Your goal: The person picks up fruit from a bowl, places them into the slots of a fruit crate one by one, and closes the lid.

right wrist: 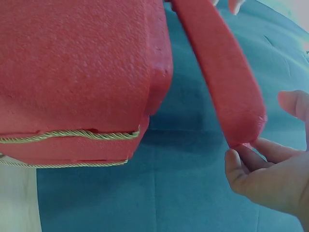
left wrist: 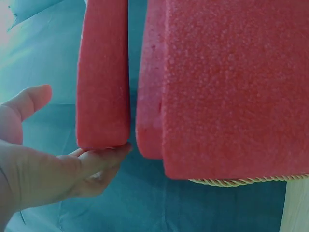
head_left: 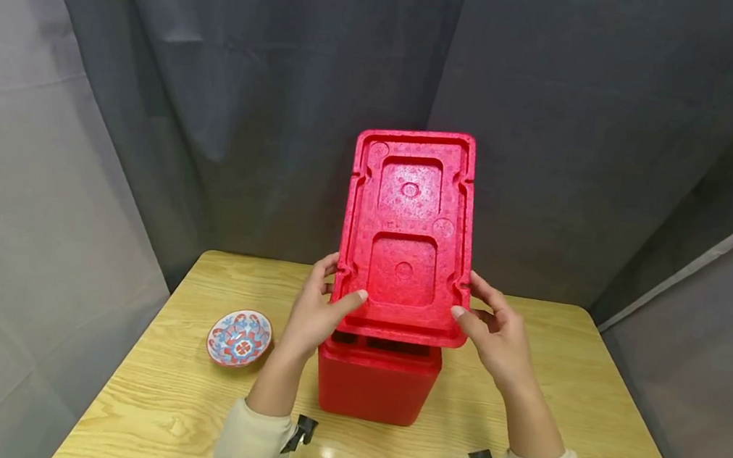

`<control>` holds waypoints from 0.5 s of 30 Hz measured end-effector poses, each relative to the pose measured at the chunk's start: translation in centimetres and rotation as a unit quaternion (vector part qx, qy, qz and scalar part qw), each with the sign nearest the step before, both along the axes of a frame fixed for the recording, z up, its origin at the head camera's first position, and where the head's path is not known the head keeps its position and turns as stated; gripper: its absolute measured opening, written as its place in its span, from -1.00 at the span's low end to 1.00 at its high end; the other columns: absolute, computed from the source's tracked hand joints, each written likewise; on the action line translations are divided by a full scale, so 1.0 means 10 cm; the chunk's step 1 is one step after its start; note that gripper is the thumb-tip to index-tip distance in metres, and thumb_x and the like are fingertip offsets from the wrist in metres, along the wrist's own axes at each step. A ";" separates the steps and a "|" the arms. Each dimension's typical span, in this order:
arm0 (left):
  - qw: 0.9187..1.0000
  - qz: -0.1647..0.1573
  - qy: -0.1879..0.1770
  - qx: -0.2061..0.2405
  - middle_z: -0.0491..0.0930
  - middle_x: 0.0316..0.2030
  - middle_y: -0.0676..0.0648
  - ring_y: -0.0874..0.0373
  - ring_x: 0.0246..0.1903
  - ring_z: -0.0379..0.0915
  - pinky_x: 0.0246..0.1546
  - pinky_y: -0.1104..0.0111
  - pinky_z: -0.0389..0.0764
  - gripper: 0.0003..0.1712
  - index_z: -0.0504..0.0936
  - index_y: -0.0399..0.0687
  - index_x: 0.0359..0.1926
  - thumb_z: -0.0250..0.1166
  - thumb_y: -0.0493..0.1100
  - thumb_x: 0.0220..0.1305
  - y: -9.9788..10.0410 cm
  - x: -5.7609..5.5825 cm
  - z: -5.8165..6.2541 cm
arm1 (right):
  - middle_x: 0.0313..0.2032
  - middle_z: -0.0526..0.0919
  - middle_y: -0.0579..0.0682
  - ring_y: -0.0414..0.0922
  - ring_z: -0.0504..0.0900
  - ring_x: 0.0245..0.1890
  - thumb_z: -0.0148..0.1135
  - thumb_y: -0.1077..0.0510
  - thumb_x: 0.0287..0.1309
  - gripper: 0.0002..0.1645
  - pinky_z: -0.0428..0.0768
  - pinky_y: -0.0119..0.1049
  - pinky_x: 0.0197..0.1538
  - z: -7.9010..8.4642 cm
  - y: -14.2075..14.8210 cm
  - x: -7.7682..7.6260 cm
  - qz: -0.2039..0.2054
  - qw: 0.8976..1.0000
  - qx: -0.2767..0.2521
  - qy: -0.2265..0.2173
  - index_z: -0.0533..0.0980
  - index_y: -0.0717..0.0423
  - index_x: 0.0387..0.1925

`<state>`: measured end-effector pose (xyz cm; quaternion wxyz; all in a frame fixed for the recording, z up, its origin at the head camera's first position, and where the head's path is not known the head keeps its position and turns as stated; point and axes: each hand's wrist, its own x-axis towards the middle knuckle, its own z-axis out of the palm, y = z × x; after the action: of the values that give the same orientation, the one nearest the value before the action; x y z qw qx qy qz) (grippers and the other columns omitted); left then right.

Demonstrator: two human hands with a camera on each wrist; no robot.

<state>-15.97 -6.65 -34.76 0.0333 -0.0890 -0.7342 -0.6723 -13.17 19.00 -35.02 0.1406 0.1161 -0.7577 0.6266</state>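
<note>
A red foam lid is held above a red foam box, its recessed inner face toward the head camera. My left hand holds the lid's left side, fingers at its edge and thumb over its face. On the other side my right hand holds the lid's right edge. In the left wrist view the lid stands apart from the box, with a gap between them. Fingers touch the lid's edge in the right wrist view. The lid hides most of the box's opening.
A patterned bowl sits on the wooden table, left of the box. Gold cord runs along the box's side. Dark grey curtain hangs behind the table, with lighter cloth at the left.
</note>
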 end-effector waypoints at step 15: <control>0.998 -0.016 0.047 0.041 0.26 0.15 -0.19 -0.13 0.05 0.24 -0.04 0.07 0.39 -0.18 0.12 -0.11 0.32 0.33 -0.27 0.09 -0.05 -0.01 -0.01 | 0.19 0.23 0.13 0.06 0.23 0.13 0.19 0.39 0.09 -0.12 0.46 -0.43 -0.01 -0.06 -0.05 -0.04 0.047 0.998 -0.035 0.007 0.03 0.09 0.40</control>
<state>-16.05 -7.11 -34.81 0.0603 -0.1311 -0.7018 -0.6976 -13.58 18.52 -35.59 0.1201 0.1514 -0.7280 0.6578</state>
